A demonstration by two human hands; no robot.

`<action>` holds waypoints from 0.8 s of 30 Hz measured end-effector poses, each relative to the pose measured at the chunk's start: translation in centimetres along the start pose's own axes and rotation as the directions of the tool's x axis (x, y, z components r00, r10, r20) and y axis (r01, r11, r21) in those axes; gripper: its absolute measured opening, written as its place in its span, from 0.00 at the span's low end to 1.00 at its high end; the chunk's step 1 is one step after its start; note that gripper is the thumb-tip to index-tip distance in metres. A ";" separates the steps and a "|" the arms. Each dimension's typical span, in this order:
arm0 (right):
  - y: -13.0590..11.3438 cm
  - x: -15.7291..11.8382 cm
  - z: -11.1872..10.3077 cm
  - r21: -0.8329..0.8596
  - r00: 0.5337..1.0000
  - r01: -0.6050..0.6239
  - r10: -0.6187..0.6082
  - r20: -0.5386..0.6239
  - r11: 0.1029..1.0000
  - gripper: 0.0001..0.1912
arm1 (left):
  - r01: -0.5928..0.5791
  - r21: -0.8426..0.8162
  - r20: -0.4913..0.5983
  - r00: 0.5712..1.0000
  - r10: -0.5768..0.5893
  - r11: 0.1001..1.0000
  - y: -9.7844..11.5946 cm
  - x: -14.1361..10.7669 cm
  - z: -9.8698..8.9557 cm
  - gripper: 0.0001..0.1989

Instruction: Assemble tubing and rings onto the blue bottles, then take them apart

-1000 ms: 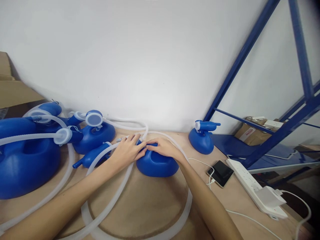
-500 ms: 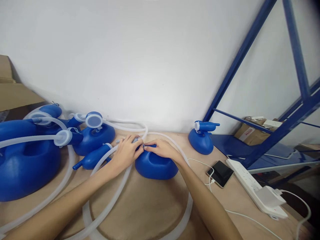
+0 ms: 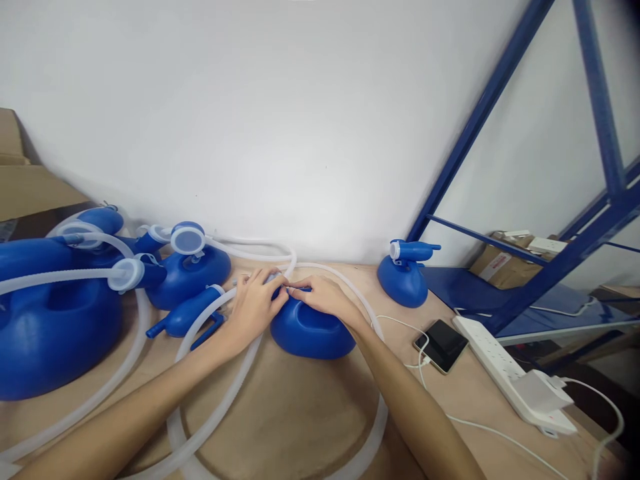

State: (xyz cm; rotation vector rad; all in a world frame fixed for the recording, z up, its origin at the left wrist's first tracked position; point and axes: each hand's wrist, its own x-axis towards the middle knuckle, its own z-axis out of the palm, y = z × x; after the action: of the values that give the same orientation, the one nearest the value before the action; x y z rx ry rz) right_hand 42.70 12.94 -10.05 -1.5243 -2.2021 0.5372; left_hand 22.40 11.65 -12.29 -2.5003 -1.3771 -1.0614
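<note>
In the middle of the table a blue plastic bottle (image 3: 313,337) lies with its hollowed side towards me. My left hand (image 3: 255,300) is closed around the bottle's neck end, over a pale translucent cap (image 3: 273,277) that shows only in part between the fingers. From the right, my right hand (image 3: 325,295) pinches at the top of the same bottle, its thumb and fingertips meeting the left ones. What exactly the fingertips grip is hidden. A translucent hose (image 3: 240,377) loops around the bottle and passes under my left forearm. Just left of that hand lies a blue spouted piece (image 3: 187,315).
More blue bottles with hoses (image 3: 55,333) crowd the left side, beside a cardboard box (image 3: 40,190). A small blue bottle (image 3: 403,283) stands at the back right. A phone (image 3: 443,343), white power strip (image 3: 500,370) and blue metal rack (image 3: 480,127) occupy the right.
Both hands stay at the bottle's neck, with only slight shifts of the fingers. The view has moved a little; nothing else visibly differs.
</note>
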 end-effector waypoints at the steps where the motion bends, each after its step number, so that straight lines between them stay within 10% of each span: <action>1: 0.0 0.0 0.0 -0.007 1.000 0.001 -0.001 -0.002 1.000 0.18 | -0.009 0.000 -0.002 1.000 0.009 1.000 -0.1 0.0 0.1 0.12; 10: 0.2 -0.6 -0.7 0.005 0.995 0.048 -0.047 -0.093 0.999 0.19 | -0.334 0.041 0.295 0.904 0.308 0.942 -4.0 1.5 -3.3 0.30; 14: 1.4 -0.5 -1.8 -0.035 0.989 -0.056 0.050 -0.140 0.998 0.18 | -0.121 0.145 0.469 0.882 0.040 0.982 -6.3 3.0 -7.1 0.35; 19: -0.7 -2.4 -5.0 -0.304 0.971 -0.116 0.043 -0.235 0.946 0.22 | 0.021 0.235 0.649 0.741 -0.173 0.972 -9.1 3.3 -9.8 0.23; 24: -7.4 -9.4 -4.1 -0.156 0.908 0.369 -0.319 0.270 0.916 0.18 | 0.052 0.303 0.679 0.689 -0.254 0.951 -11.2 2.0 -8.4 0.22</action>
State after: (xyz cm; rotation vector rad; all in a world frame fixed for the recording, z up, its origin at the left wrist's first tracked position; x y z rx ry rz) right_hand 42.05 1.99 -3.74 -1.1618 -2.7133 0.4069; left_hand 9.98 16.31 -7.40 -2.7164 -1.7684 0.1777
